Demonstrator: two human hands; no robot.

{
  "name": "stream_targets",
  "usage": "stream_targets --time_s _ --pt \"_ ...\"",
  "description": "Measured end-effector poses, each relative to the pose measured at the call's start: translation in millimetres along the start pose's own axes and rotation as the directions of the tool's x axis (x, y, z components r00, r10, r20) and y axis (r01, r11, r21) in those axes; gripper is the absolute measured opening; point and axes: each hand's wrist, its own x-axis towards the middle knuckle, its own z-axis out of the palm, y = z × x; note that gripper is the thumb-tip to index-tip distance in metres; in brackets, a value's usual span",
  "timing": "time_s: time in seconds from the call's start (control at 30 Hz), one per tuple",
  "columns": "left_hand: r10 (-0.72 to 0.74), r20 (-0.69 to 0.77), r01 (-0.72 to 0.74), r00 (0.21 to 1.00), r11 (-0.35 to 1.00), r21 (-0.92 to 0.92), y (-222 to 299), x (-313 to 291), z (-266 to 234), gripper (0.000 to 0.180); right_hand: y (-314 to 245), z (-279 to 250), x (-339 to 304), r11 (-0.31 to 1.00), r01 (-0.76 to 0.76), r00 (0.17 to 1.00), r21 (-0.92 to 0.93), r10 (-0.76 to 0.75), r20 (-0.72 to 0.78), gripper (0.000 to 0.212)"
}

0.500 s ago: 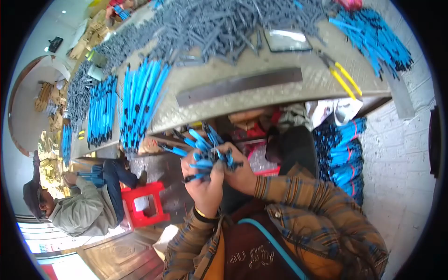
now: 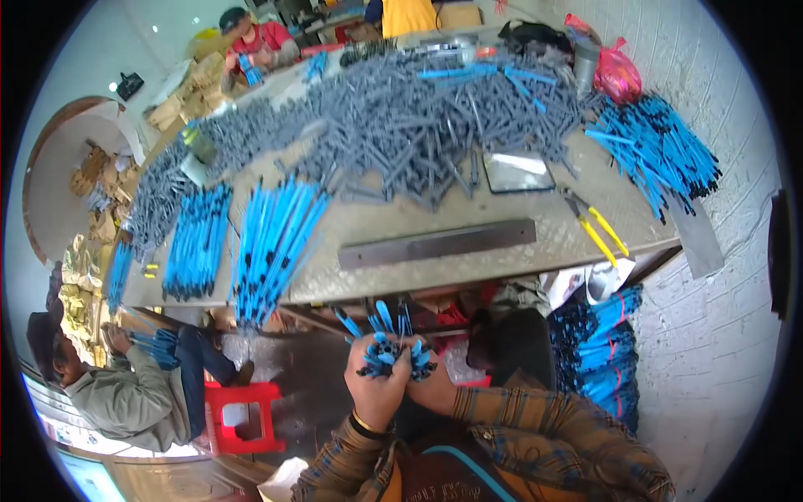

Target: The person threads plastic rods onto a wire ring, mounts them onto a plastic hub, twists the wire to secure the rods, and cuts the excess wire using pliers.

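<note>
Over my lap, just below the table's front edge, my left hand (image 2: 376, 391) is closed round a bunch of slim blue sticks with black ends (image 2: 382, 351). Pressed up against it, my right hand (image 2: 431, 390) also grips blue sticks, and their dark ends show beside its fingers. Some sticks point up and away above both hands, while others show end-on toward me. The lower part of the bunch is hidden by my hands. On the table ahead and to the left lies a fanned pile of the same blue sticks (image 2: 276, 238).
A large heap of grey plastic pieces (image 2: 410, 125) covers the table's back. Nearer are a dark metal bar (image 2: 435, 244), a glossy flat device (image 2: 517, 171) and yellow-handled pliers (image 2: 595, 230). Tied blue bundles (image 2: 606, 356) stack below right. Co-workers sit at left (image 2: 134, 393) and far side (image 2: 259, 46).
My view has tilted up, showing more of the far table and a co-worker there. Both hands have drawn closer together, and the scattered sticks now sit in a tighter, more upright bunch.
</note>
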Motion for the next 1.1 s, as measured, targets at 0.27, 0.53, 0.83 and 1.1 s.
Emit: stream_targets --time_s 0.27,0.53,0.83,1.1 --pt "0.078 0.131 -0.054 0.988 0.982 -0.180 6.5 9.7 -7.8 0.031 -2.9 -16.4 -1.1 0.968 0.123 0.982 -0.219 -0.087 0.167 0.067" --pt "0.145 0.239 -0.094 0.960 0.973 -0.212 5.4 7.1 -16.7 0.029 -14.1 -19.5 -9.3 0.922 0.188 0.955 -0.339 -0.091 0.282 0.074" --pt "0.099 0.320 -0.060 0.942 0.990 -0.130 16.3 12.8 -19.7 0.020 -14.2 -21.5 -14.4 0.934 0.179 0.954 -0.309 -0.088 0.285 0.082" --pt "0.112 0.230 -0.085 0.967 0.989 -0.123 5.3 10.9 -18.5 0.019 -45.4 -48.7 -1.8 0.890 0.361 0.853 -0.278 -0.195 0.484 0.073"
